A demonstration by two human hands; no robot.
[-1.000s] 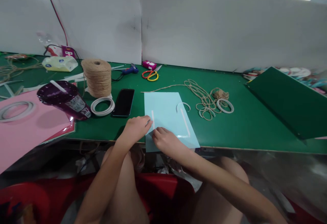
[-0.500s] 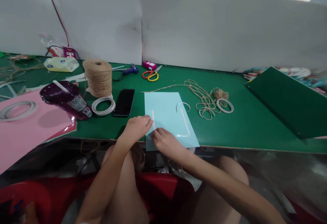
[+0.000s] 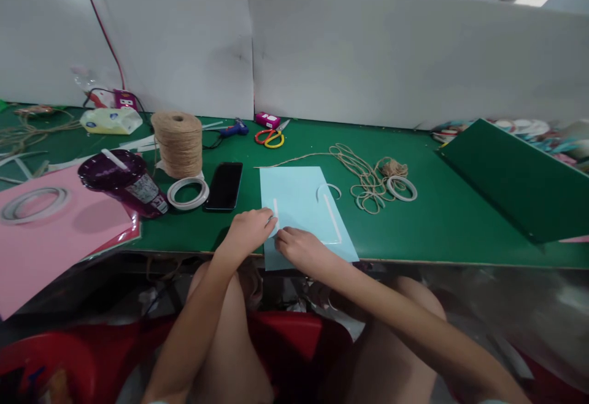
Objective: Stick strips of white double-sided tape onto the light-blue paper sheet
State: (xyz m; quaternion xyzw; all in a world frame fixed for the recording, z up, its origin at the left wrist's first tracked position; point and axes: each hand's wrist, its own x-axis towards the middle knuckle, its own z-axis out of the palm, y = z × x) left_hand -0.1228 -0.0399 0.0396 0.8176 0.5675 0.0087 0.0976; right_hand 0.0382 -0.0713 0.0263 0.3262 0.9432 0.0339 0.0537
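A light blue sheet (image 3: 299, 192) lies at the table's front edge, its near end sticking out past it. White tape strips run along it: one strip (image 3: 332, 217) down the right side, another strip (image 3: 275, 206) at the left. My left hand (image 3: 250, 231) is at the sheet's left edge, fingers bent and drawn together beside the left strip; what they hold, if anything, is hidden. Close to it, my right hand (image 3: 301, 249) pinches at the lower end of the left strip, fingertips closed. A curled piece of white tape (image 3: 335, 189) stands at the right strip's top.
Left of the sheet are a phone (image 3: 224, 186), a tape roll (image 3: 188, 193), a twine spool (image 3: 177, 145) and a purple cup (image 3: 124, 183) on pink sheets (image 3: 59, 244). Behind lie scissors (image 3: 271, 137) and a glue gun (image 3: 235, 128). Loose twine (image 3: 363, 174) and another tape roll (image 3: 402, 188) are rightward.
My right hand has shifted very slightly up and right along the left strip's lower end. My left hand stays nearly in place. The view has tilted a little.
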